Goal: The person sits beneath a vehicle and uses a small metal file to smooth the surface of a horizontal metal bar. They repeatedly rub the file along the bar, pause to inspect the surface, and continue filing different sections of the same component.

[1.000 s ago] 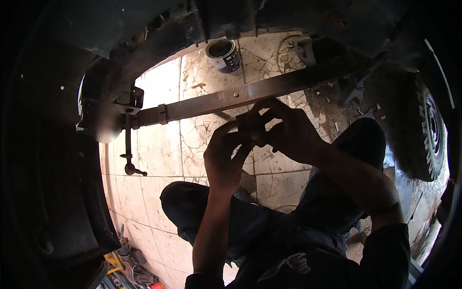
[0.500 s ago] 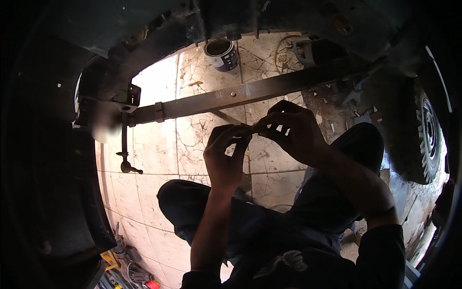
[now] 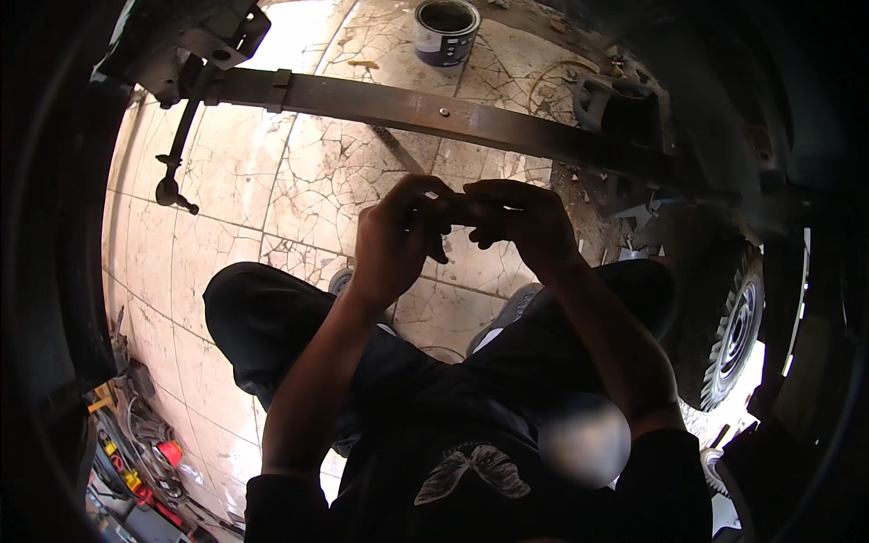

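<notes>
Head view, looking down: the person was low to the floor (image 3: 208, 249), a spread of pale, badly cracked tiles, with both knees wide apart and the two hands drawn together in front of the body. Between them was a small dark piece (image 3: 461, 210), up over the middle of the floor; it sat in such shadow that I could not make out its exact shape. The left hand (image 3: 389, 240) had its grip closed on the piece's left side, fingers curled in. The right hand (image 3: 536, 228) gripped it from the other side, fingers bent, their tips close to those of the left.

Just beyond the hands, a long metal bar (image 3: 362, 101) ran crosswise over the floor, with a bolt head (image 3: 444, 112) near its middle and a clip (image 3: 279, 90) around it toward the left end. Close to that end a dark rod (image 3: 184, 131) hung, finishing in a rounded joint. A narrow dark strip (image 3: 396, 147) showed against the floor between bar and hands.

Toward the floor's far edge stood an open can (image 3: 446, 47), its side white and dark blue. A wheel (image 3: 738, 335) with chunky tread was by the right edge, and a jumble of tools (image 3: 136, 434), with yellow and red bits among them, lay at the near left corner.
</notes>
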### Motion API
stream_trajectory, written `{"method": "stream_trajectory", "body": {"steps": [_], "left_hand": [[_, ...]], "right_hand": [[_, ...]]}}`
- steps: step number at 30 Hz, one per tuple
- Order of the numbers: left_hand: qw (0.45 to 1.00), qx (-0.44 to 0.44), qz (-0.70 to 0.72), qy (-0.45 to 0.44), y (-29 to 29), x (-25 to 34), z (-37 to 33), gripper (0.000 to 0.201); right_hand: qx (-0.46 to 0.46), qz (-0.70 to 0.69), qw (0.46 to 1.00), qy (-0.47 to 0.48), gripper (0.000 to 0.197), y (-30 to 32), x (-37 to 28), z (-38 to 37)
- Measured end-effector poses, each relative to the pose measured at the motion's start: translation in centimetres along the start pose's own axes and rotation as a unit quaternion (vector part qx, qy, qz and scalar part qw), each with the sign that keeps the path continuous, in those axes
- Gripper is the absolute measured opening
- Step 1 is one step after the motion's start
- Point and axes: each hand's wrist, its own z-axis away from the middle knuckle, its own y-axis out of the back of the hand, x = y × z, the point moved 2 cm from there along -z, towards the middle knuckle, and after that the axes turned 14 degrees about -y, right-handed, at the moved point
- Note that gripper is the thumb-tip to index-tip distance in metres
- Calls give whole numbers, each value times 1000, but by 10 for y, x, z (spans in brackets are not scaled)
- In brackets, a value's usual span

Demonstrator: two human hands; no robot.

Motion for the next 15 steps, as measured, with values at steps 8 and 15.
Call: {"method": "stream_trajectory", "body": {"steps": [8, 15], "left_hand": [[938, 82, 301, 151, 1, -9, -8, 21], [957, -29, 229, 173, -18, -33, 6, 21]], "right_hand": [[14, 144, 973, 179, 27, -3, 10, -3], [79, 288, 916, 268, 22, 12, 23, 18]]}}
